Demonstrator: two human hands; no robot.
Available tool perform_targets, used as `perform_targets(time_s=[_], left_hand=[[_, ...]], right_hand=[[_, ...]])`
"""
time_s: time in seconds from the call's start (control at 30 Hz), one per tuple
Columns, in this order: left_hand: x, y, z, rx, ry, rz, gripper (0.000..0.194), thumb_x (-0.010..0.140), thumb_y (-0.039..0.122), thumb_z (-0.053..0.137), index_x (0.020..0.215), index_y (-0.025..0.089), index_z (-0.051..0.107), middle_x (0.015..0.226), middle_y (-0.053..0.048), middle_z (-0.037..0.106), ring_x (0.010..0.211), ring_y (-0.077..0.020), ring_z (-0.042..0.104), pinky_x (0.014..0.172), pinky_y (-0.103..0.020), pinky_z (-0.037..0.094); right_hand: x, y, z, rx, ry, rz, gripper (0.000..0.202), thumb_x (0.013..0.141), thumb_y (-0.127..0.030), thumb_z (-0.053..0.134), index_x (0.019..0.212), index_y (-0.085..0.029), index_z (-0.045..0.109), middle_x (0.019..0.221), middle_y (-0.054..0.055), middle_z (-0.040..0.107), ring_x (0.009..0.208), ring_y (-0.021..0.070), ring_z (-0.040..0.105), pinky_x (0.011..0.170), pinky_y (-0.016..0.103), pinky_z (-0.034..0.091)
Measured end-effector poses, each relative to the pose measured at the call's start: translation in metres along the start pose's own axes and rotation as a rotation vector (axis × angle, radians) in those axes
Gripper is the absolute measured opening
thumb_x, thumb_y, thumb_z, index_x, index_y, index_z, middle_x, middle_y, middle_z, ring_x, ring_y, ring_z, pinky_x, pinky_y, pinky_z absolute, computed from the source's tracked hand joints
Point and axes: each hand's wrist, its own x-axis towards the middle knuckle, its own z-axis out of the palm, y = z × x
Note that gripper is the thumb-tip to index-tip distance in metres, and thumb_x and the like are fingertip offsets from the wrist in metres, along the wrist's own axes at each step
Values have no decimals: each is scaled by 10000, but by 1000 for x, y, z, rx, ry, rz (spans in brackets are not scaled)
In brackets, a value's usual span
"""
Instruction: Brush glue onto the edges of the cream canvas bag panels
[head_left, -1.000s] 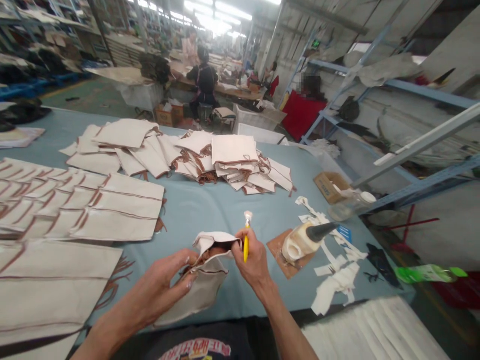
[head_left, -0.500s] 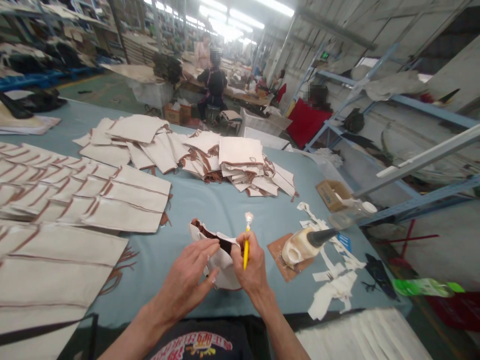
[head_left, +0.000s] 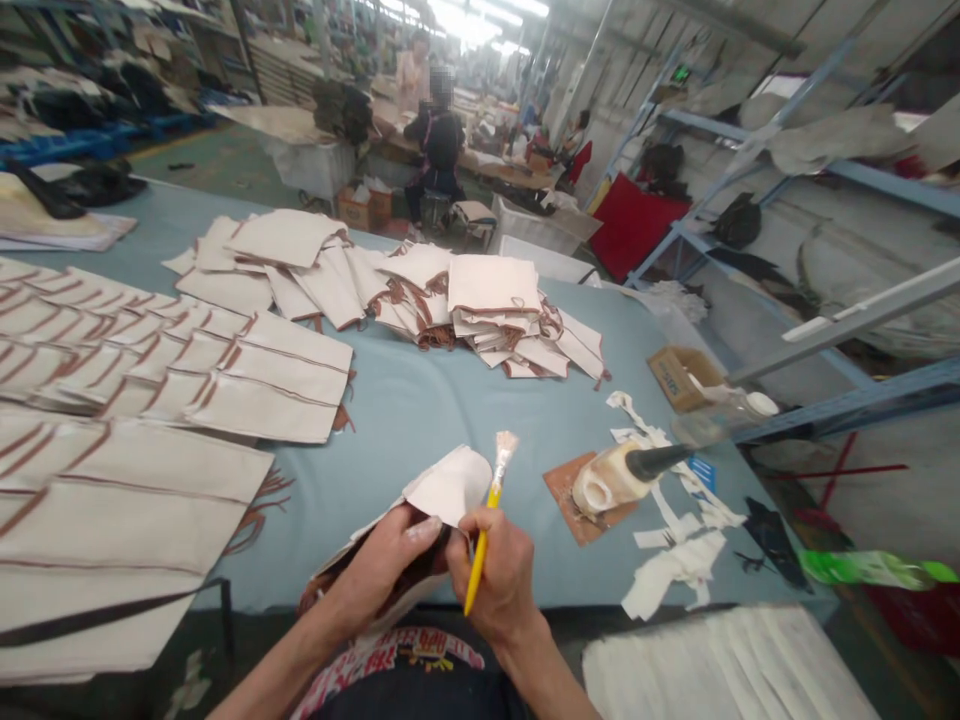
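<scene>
My left hand (head_left: 379, 565) grips a cream fabric piece (head_left: 450, 485) with a brown edge, its thumb on top and its fingers partly hidden underneath. The piece is held folded over, with a pale rounded panel facing up and a dark inside. In my right hand (head_left: 501, 575) is a yellow-handled brush (head_left: 496, 490), its bristles pointing away from me beside the panel. The fingertips of that hand also touch the edge of the piece. To the right, a stained cream bottle with a dark nozzle (head_left: 611, 482) lies tilted on a brown board (head_left: 559, 490).
Overlapping cream panels with brown edging (head_left: 247, 385) cover the table's left. A heap of similar pieces (head_left: 495, 285) lies at the back. White scraps (head_left: 675, 575), a small cardboard box (head_left: 679, 380) and a green-labelled bottle (head_left: 862, 568) are right. People sit farther off.
The fabric piece has been turned over and drawn nearer to me, so its pale panel now faces up. Both hands have shifted with it, and the brush is tilted more.
</scene>
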Motion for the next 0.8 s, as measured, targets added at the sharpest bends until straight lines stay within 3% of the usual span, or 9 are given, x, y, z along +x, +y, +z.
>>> perform_targets(time_s=[0.13, 0.2, 0.3, 0.4, 0.47, 0.57, 0.67, 0.8], left_hand=[[10, -2, 9, -41, 311, -86, 553, 813, 518, 776, 1197, 123, 734, 1152, -123, 790, 1064, -301, 717, 917, -352, 563], [16, -1, 8, -48, 373, -115, 515, 742, 508, 823, 1060, 108, 763, 986, -106, 809, 902, -272, 730, 787, -313, 563], [20, 8, -2, -168, 361, -171, 519, 713, 512, 819, 1029, 104, 763, 857, -91, 803, 733, -234, 705, 657, -293, 538], [21, 24, -17, -173, 319, -194, 551, 716, 515, 787, 1075, 99, 758, 866, -110, 805, 718, -245, 703, 638, -308, 536], [20, 36, -25, -34, 271, -155, 522, 755, 529, 730, 1075, 119, 768, 930, -113, 811, 806, -276, 711, 698, -336, 554], [18, 48, -28, 267, 192, -49, 401, 781, 498, 711, 1014, 184, 798, 1028, -78, 814, 1034, -325, 681, 947, -387, 537], [15, 43, -26, 486, 103, 32, 330, 843, 455, 640, 1000, 210, 798, 1067, -66, 808, 1112, -332, 656, 1099, -405, 459], [10, 17, -26, 579, 89, 24, 383, 941, 424, 479, 1080, 179, 738, 1093, -93, 786, 1037, -297, 679, 1017, -403, 512]], right_hand=[[-13, -11, 11, 58, -37, -37, 142, 943, -131, 531, 897, -257, 486, 631, -36, 613, 508, 157, 596, 522, 267, 453], [-14, -12, 11, 129, -57, -13, 77, 965, -203, 553, 934, -251, 501, 678, -18, 653, 541, 160, 623, 539, 269, 485], [-7, -5, 2, 228, -19, 53, 47, 980, -249, 552, 1004, -245, 511, 789, 14, 711, 634, 167, 680, 607, 281, 555], [0, 11, -10, 214, 69, 124, 85, 971, -185, 547, 1018, -250, 519, 823, 12, 726, 691, 168, 710, 650, 284, 578], [1, 20, -16, 193, 64, 185, 75, 982, -190, 536, 1031, -245, 550, 820, 6, 728, 661, 161, 696, 627, 275, 563], [-4, 25, -22, 271, 40, 289, 117, 1035, -291, 482, 1055, -242, 586, 817, 3, 717, 610, 149, 641, 594, 272, 532], [-11, 22, -26, 438, 94, 360, 265, 1065, -459, 427, 1131, -252, 578, 776, -11, 680, 609, 152, 600, 596, 279, 513], [-8, 13, -32, 639, 67, 511, 429, 1048, -605, 383, 1149, -251, 603, 733, -14, 638, 582, 151, 548, 547, 266, 456]])
